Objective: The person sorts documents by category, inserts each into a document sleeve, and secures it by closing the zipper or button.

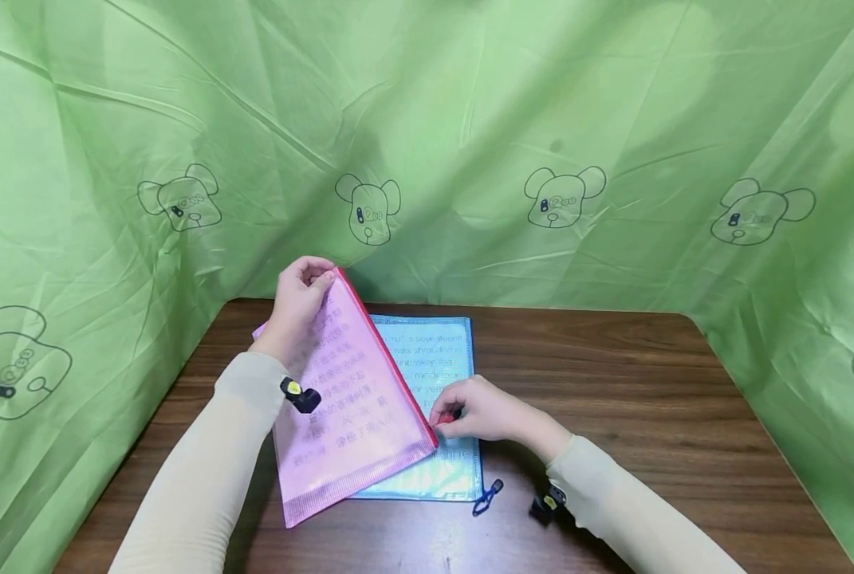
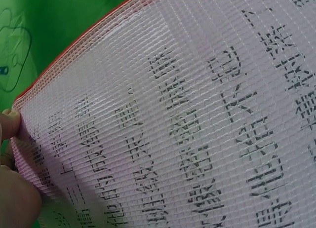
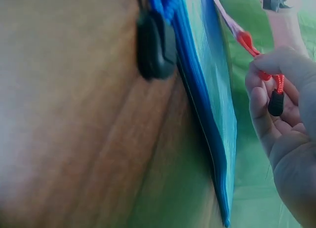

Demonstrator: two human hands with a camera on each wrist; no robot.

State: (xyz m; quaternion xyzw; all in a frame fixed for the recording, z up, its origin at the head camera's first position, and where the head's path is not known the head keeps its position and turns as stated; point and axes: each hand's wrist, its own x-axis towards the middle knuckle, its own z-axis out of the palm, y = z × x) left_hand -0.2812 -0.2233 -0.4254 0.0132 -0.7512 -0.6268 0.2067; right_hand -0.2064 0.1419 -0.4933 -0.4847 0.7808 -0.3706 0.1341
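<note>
A pink mesh zip pouch [image 1: 358,383] with a sheet of printed characters inside is tilted up over a blue mesh zip pouch [image 1: 451,474] lying on the table. My left hand [image 1: 297,299] pinches the pink pouch's far corner, at the top end of its red zipper edge [image 1: 376,331]. At the near end of that edge, the fingertips of my right hand [image 1: 487,410] pinch the red cord zipper pull [image 3: 266,76]. Its black tip [image 3: 276,103] hangs below the fingers in the right wrist view. Printed text shows through the pink mesh [image 2: 163,114] in the left wrist view.
The blue pouch's cord pull [image 1: 487,498] lies on the brown wooden table [image 1: 613,383], near my right forearm. Green cloth [image 1: 455,119] with bear-head drawings hangs behind and at both sides. Each sleeve carries a small black wrist camera [image 1: 301,396].
</note>
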